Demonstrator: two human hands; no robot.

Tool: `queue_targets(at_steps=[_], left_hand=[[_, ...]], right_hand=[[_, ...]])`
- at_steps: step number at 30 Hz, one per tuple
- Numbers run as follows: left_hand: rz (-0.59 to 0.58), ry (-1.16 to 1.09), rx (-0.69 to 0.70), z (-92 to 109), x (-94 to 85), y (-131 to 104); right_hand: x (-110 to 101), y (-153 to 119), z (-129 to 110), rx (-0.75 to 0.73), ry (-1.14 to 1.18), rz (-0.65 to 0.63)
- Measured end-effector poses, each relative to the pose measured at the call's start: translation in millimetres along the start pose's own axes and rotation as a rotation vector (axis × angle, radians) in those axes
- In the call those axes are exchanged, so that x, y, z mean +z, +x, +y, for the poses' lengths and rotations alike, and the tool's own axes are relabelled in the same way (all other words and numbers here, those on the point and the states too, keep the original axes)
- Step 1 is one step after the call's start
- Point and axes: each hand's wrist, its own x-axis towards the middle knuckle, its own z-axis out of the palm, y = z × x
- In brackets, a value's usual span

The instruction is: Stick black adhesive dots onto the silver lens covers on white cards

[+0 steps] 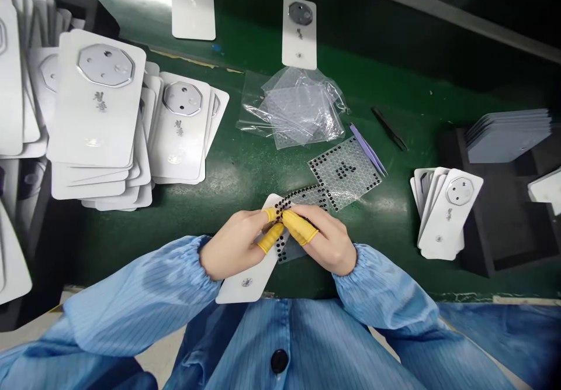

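Yellow finger covers are on the thumbs and forefingers of my left hand and my right hand. Their fingertips meet, pinched closed, at a clear sheet of small round black dots. What lies right between the fingertips is too small to make out. Under my left hand, touching it, a white panel lies slanted, with a small printed mark at its lower end. A second clear sheet with black dots lies just beyond my right hand. Purple tweezers rest across its edge.
White panels with silvery octagons are piled at left; a smaller stack is at right. Single panels lie at the back. Clear plastic bags and black tweezers lie mid-table. A black tray holds grey panels.
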Motion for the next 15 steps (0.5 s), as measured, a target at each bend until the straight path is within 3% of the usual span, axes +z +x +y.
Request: queue_targets(at_steps=[3, 7, 9, 12, 15], left_hand=[[0.01, 0.023, 0.026, 0.5, -1.1, 1.4], [0.032, 0.098, 0.063, 0.4, -3.3, 4.0], [0.036, 0.136, 0.081, -0.5, -3.9, 4.6], [-0.007, 0.127, 0.05, -1.5, -2.8, 4.8], [-0.067, 0.02, -0.035, -1.9, -3.9, 5.7]], right_hand=[[4.2, -2.3, 1.5, 0.036, 0.014, 0.0], [13.7, -0.7, 7.1, -0.198, -0.15, 0.16], [16.6, 2.7, 8.3, -0.216, -0.157, 0.172], [18.1, 9.8, 7.9, -0.065, 0.034, 0.149], [19.5, 16.1, 8.9, 0.204, 0.334, 0.221]])
